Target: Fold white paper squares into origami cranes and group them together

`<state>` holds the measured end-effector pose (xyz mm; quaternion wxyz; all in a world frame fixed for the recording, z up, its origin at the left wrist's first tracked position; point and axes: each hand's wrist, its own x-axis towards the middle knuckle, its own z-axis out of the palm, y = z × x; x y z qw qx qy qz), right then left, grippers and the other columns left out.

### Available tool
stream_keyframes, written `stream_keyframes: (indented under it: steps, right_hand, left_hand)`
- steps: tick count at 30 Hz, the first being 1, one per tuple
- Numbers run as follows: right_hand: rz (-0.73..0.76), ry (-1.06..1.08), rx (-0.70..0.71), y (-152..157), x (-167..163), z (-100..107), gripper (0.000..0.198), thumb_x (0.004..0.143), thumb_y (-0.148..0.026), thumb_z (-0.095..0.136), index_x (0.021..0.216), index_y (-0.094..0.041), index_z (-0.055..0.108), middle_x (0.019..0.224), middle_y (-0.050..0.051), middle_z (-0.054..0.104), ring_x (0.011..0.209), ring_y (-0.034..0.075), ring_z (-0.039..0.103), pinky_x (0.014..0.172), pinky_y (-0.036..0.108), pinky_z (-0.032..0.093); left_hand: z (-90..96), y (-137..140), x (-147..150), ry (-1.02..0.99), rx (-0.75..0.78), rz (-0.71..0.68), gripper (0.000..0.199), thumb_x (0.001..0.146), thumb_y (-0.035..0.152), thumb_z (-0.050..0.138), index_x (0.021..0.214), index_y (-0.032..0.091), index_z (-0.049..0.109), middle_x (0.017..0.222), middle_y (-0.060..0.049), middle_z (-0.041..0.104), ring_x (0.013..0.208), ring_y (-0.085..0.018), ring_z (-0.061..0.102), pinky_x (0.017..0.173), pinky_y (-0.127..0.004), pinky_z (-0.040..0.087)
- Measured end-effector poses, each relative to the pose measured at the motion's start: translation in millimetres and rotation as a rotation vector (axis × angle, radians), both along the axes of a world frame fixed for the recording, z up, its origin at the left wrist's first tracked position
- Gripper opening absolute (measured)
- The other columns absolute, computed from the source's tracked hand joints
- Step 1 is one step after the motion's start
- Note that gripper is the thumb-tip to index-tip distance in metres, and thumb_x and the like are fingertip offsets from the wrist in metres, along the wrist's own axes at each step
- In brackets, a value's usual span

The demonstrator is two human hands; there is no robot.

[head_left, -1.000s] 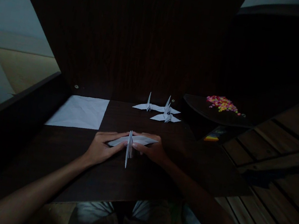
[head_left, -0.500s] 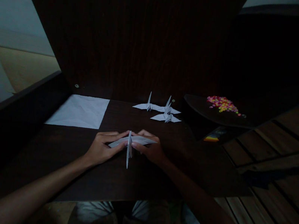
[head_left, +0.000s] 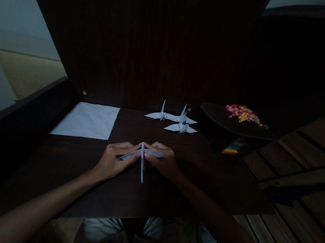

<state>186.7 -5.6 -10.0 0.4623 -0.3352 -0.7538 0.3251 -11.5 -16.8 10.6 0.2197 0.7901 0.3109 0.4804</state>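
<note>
Between my two hands is a white folded paper crane (head_left: 142, 163), above the dark desk (head_left: 101, 194) near its front. My left hand (head_left: 114, 158) pinches it from the left side, with thumb and fingers closed on the paper. From the right, my right hand (head_left: 163, 163) grips the opposite side the same way. One narrow point of the crane faces me and downward, and its flat wings spread left and right over my thumbs. The fingertips behind the paper are partly hidden.
Several folded paper cranes (head_left: 181, 127) stand together at the desk's back. A white paper sheet (head_left: 88, 120) lies at the back left. On a raised corner shelf (head_left: 213, 115) at right sits a heap of small colourful pieces (head_left: 244, 114). A dark side panel (head_left: 19, 131) borders the left.
The crane between my hands has tilted slightly, its near point swinging a little to the right. Its wings look flatter and narrower from here. Both hands keep their grip.
</note>
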Motion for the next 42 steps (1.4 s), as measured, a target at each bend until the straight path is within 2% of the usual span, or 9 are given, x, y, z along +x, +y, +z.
stream_keyframes:
  steps: [7,16,21,33,38,42]
  right_hand:
    - [-0.026,-0.021,0.075,-2.2,0.1,-3.6,0.032,0.085,-0.031,0.059,0.115,-0.021,0.066,0.084,0.004,0.068,0.073,0.014,0.062,0.068,0.026,0.05]
    - [-0.046,-0.125,0.151,-3.2,2.4,-5.9,0.033,0.086,-0.029,0.057,0.117,-0.02,0.065,0.087,0.003,0.068,0.076,0.014,0.063,0.072,0.024,0.049]
    - [-0.05,-0.146,0.16,-3.4,0.9,-3.7,0.031,0.087,-0.028,0.055,0.114,-0.018,0.067,0.082,0.004,0.068,0.071,0.013,0.062,0.069,0.023,0.049]
    - [-0.063,-0.123,0.15,-3.1,-1.2,-6.1,0.031,0.087,-0.028,0.055,0.115,-0.019,0.066,0.084,0.004,0.066,0.075,0.014,0.062,0.071,0.025,0.049]
    - [-0.058,-0.118,0.157,-2.2,-1.6,-6.6,0.031,0.088,-0.028,0.054,0.115,-0.017,0.066,0.085,0.005,0.067,0.076,0.015,0.062,0.071,0.025,0.049]
    - [-0.068,-0.096,0.151,-2.1,-3.2,-7.7,0.031,0.088,-0.028,0.054,0.115,-0.019,0.066,0.082,0.004,0.067,0.072,0.014,0.062,0.068,0.025,0.049]
  left_hand:
    - [-2.0,-0.1,-1.5,0.041,-0.031,-0.012,0.03,0.083,0.019,0.063,0.113,0.015,0.067,0.085,-0.007,0.071,0.07,-0.014,0.064,0.063,-0.023,0.051]
    - [1.1,-1.7,-2.7,0.135,-0.04,-0.001,0.029,0.085,0.022,0.06,0.112,0.015,0.067,0.083,-0.006,0.07,0.069,-0.013,0.063,0.064,-0.023,0.05]
    - [-0.3,0.9,-5.1,0.166,-0.073,-0.02,0.031,0.086,0.023,0.059,0.115,0.016,0.066,0.084,-0.005,0.069,0.071,-0.013,0.062,0.066,-0.023,0.05]
    - [3.9,3.5,-7.9,0.181,-0.202,-0.06,0.033,0.088,0.027,0.056,0.119,0.018,0.063,0.089,-0.005,0.068,0.077,-0.015,0.062,0.071,-0.026,0.049]
    - [4.8,4.6,-7.8,0.181,-0.202,-0.061,0.034,0.088,0.028,0.056,0.12,0.018,0.063,0.09,-0.005,0.068,0.079,-0.015,0.062,0.073,-0.027,0.049]
    - [3.8,5.9,-7.6,0.166,-0.191,-0.052,0.033,0.088,0.027,0.056,0.119,0.02,0.063,0.088,-0.004,0.069,0.075,-0.014,0.063,0.068,-0.025,0.05]
